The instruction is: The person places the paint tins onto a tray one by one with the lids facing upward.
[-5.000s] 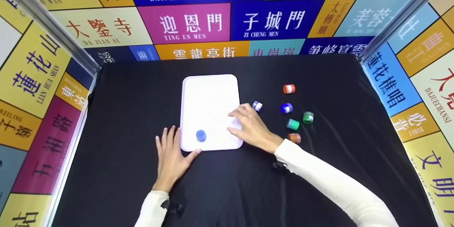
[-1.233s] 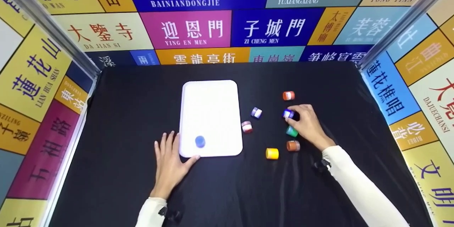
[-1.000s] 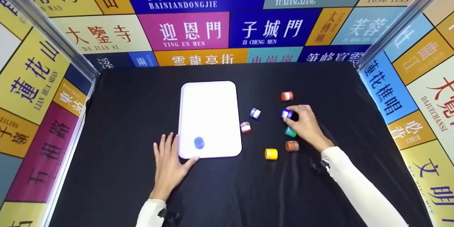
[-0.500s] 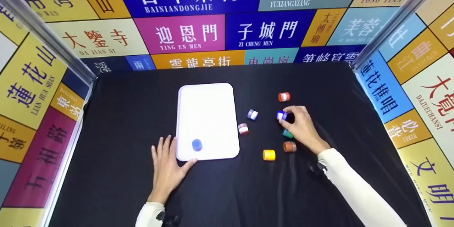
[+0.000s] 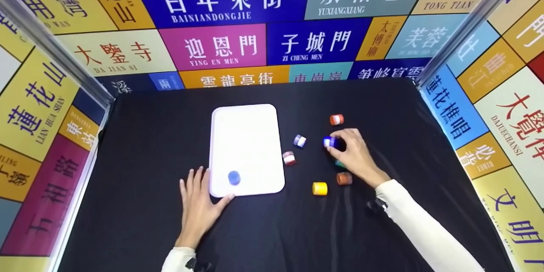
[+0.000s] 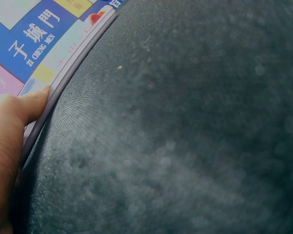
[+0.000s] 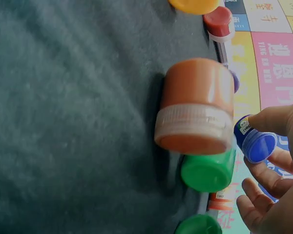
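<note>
Through the head camera I saw the person's right hand (image 5: 358, 154) pinching a dark blue jar (image 5: 329, 142) between thumb and fingertips, to the right of the white board (image 5: 246, 144) on the black cloth (image 5: 144, 136). The right wrist view showed the thumb covering part of the jar's label, with the back of the hand cut off by the frame. I could not tell whether the jar touched the cloth. From above, that hand mostly hid a green jar (image 5: 340, 163); the wrist view showed it partly behind the brown jar (image 5: 344, 178), with a second green jar (image 7: 199, 226) cut off at the bottom. The left hand (image 5: 199, 214) lay with straight fingers at the board's near left corner, thumb on the near edge; its wrist camera caught little beyond the thumb against the rim, the cloth blurring away. Near that corner, a round blue piece (image 5: 234, 177) sat on the board, probably a jar, its outline soft. A red jar (image 5: 289, 158) lay just beside the board's right edge, a purple jar (image 5: 299, 140) near it, an orange-red jar (image 5: 336, 119) farther back and a yellow jar (image 5: 319, 188) nearer the person.
</note>
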`<state>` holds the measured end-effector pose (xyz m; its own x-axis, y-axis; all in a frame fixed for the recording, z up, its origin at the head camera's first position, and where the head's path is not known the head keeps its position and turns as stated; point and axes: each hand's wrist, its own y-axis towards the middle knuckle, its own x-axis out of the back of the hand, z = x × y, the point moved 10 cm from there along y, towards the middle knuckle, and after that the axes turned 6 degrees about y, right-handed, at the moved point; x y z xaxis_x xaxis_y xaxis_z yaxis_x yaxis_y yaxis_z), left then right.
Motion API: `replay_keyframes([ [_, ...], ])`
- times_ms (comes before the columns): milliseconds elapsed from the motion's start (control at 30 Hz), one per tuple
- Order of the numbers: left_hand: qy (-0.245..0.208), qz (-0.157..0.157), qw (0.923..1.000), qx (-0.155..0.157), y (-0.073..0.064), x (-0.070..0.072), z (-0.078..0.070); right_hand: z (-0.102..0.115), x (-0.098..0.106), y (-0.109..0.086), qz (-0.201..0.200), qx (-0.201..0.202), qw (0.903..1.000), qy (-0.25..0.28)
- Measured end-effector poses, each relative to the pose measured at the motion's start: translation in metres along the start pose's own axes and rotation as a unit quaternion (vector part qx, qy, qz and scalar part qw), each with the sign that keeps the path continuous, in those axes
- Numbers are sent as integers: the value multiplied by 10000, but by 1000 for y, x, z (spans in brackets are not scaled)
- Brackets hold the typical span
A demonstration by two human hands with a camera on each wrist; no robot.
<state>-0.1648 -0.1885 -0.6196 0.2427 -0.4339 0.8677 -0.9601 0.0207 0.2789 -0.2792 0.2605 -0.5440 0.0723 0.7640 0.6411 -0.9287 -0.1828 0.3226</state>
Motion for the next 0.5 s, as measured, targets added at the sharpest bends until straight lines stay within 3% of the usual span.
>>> replay_keyframes([
  [500, 38, 50, 10000, 4, 0, 0, -1, 34, -20, 1, 211, 410, 9989, 77],
])
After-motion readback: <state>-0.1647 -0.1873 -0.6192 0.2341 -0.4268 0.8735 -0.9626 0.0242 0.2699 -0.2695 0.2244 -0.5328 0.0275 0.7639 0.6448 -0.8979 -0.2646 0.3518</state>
